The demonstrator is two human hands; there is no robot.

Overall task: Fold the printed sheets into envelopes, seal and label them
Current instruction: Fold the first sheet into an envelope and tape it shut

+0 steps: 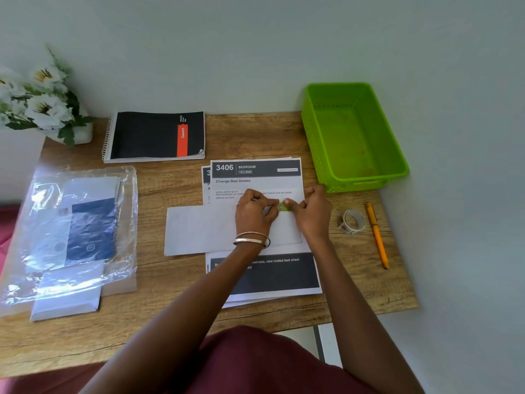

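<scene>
Wooden worktop against a pale wall

A wood-grain worktop [159,317] stands pushed into a corner of plain, pale grey-white walls [255,46], one behind it and one along its right edge. Soft, even light falls across the surface, with a bright glare toward the left. White artificial flowers [37,100] in a white pot sit at the back left corner. A dark metal leg [318,342] shows under the near right edge, over a pale floor.

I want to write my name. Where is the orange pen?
The orange pen lies on the table's right side, beside the tape roll, below the green basket.
</scene>
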